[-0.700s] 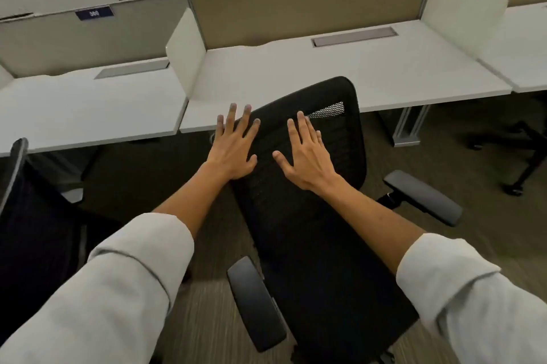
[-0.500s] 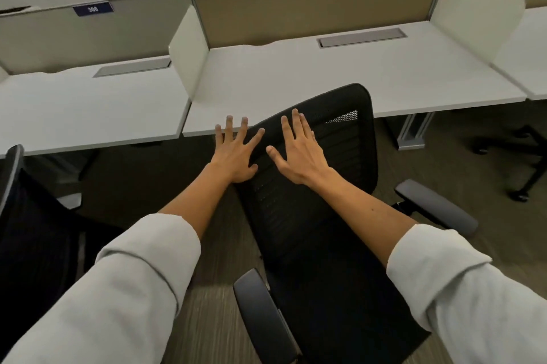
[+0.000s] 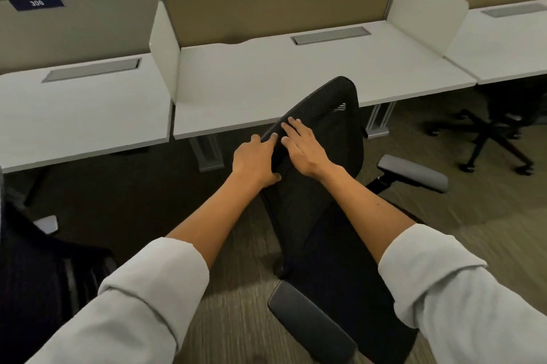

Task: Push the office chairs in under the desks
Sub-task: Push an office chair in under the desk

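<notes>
Head view: 3 desks [image 3: 266, 82], 3 chairs. Left hand [image 3: 254, 159] grips middle chair [image 3: 325, 215] backrest edge, right hand [image 3: 305, 147] lies flat on it; left chair [image 3: 35, 275] cropped, right chair [image 3: 485, 134] half-hidden.

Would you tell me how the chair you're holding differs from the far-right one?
The middle chair stands clear of the middle desk, left hand and right hand on it; the right chair sits largely under the right desk, untouched. The middle chair shows backrest and armrests, the right chair mainly its wheeled base. Both are black.
</notes>
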